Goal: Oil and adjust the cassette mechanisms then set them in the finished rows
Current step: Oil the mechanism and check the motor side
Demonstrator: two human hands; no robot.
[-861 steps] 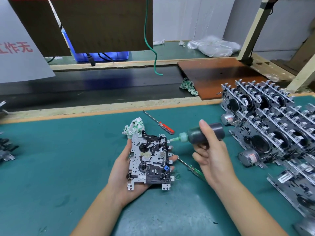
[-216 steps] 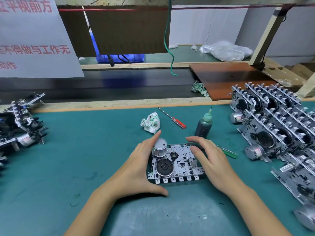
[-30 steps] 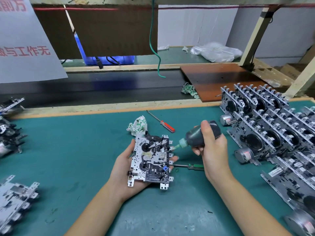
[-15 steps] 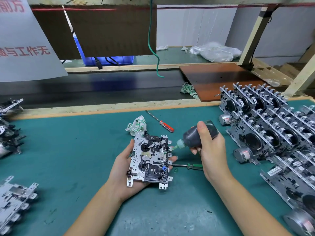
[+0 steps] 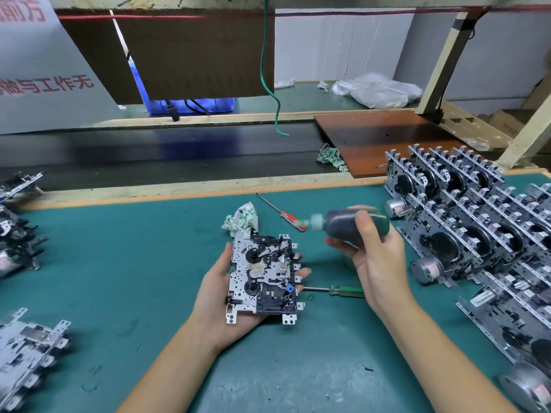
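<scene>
Head view: my left hand [image 5: 222, 296], palm up with fingers curled under the edges, cradles the cassette mechanism [image 5: 264, 278] above the green tabletop [image 5: 119, 263]. My right hand [image 5: 374, 257] is wrapped around the dark oil bottle [image 5: 346, 223], nozzle pointing left, clear of the mechanism. A green-handled screwdriver [image 5: 337, 290] lies between my hands. Finished rows [image 5: 465, 222] stand at right.

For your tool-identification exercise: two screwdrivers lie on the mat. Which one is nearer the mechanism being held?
The green-handled screwdriver, lying just right of the held cassette mechanism; the red-handled screwdriver lies farther back.
</scene>
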